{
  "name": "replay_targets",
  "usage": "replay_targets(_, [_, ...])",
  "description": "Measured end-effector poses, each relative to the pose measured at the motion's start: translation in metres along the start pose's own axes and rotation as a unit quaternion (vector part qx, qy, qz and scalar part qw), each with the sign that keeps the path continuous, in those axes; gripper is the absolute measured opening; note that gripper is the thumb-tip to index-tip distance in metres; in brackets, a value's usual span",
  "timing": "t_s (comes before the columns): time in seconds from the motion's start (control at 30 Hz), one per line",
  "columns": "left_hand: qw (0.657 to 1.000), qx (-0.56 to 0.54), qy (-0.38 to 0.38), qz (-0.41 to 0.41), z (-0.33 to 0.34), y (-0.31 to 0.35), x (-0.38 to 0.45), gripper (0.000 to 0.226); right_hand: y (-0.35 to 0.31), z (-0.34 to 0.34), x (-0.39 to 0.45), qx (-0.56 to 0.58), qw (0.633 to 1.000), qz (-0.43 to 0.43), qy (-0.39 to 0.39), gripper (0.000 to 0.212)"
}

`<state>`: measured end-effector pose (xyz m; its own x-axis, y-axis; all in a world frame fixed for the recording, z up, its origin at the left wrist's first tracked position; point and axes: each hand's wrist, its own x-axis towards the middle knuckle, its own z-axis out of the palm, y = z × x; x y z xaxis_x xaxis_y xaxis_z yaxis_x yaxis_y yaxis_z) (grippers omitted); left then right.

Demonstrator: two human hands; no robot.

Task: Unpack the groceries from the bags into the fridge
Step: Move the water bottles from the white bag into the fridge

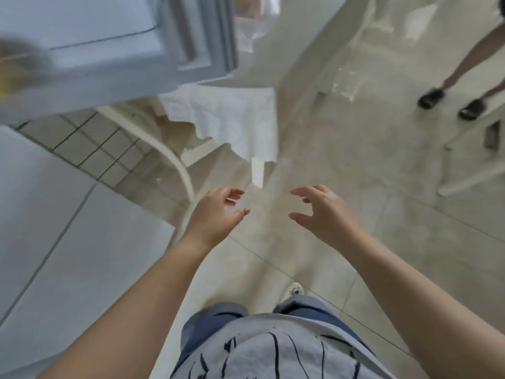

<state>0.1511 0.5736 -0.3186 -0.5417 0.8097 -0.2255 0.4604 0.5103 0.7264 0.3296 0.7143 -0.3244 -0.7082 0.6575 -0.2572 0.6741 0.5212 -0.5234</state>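
Head view | left hand (216, 212) and right hand (325, 212) are reaching out side by side, fingers loosely spread, holding nothing | bare floor (314, 149) is lying below | fridge door (114, 50) edge is hanging up left

Both hands — left (216, 212), right (325, 212) — hover loose-fingered, holding nothing.

White fridge (90, 31) door open at upper left, blurred, white bag (226, 116) hanging beside it
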Motion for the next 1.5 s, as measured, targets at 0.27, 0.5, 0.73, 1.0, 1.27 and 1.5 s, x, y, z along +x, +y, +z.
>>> replay_targets(0.27, [0.996, 0.029, -0.060, 0.053, 0.063, 0.077, 0.088, 0.035, 0.084, -0.069, 0.039, -0.013, 0.999, 0.035, 0.032, 0.049])
replay_targets(0.5, [0.997, 0.004, -0.064, 0.049, 0.093, 0.105, 0.204, 0.034, 0.133, -0.106, 0.132, -0.015, 0.998, 0.058, 0.017, 0.048])
replay_targets(0.73, [0.998, -0.021, -0.056, 0.021, 0.084, 0.140, 0.324, 0.033, 0.152, -0.166, 0.253, -0.028, 0.999, 0.040, -0.004, 0.049])
replay_targets(1.0, [0.993, -0.098, 0.027, -0.061, 0.067, 0.167, 0.410, 0.030, 0.163, -0.216, 0.383, -0.044, 0.997, -0.043, -0.044, 0.048])
replay_targets(1.27, [0.946, -0.156, 0.241, -0.150, 0.042, 0.205, 0.504, 0.032, 0.156, -0.280, 0.536, -0.069, 0.972, -0.196, -0.113, 0.046])
replay_targets(1.5, [0.865, -0.246, 0.367, -0.236, 0.033, 0.215, 0.532, 0.028, 0.112, -0.308, 0.636, -0.071, 0.925, -0.324, -0.184, 0.044])
